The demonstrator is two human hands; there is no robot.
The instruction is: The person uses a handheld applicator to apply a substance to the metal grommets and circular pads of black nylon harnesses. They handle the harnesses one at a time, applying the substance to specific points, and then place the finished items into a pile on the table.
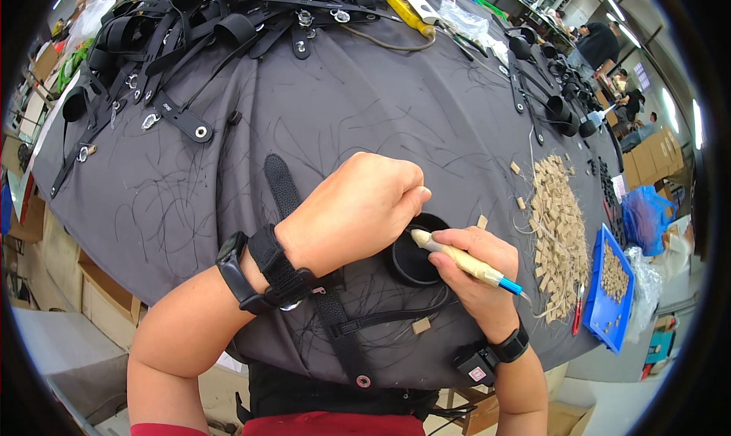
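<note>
A black leather strap piece (282, 182) lies on the grey cloth before me, running beneath my left forearm. Joined to it or resting by it is a round black leather cuff (410, 267), standing like a short cup. Over the cuff's far left side, my left hand (358, 204) is closed, its fingertips curled out of sight; what they pinch, if anything, is hidden. My right hand (487, 265) grips a cream-wrapped, pen-shaped corded tool (474, 267) with a blue end. Its tip points left, at the cuff's upper rim, close to my left fingers.
Black leather straps with cuffs (186, 36) are heaped at the far left, more (560, 112) at the far right. A pile of small tan blocks (560, 238) lies right, beside a blue tray (595, 314). A yellow-handled tool (409, 13) lies at the back. Loose black threads (164, 200) litter the cloth.
</note>
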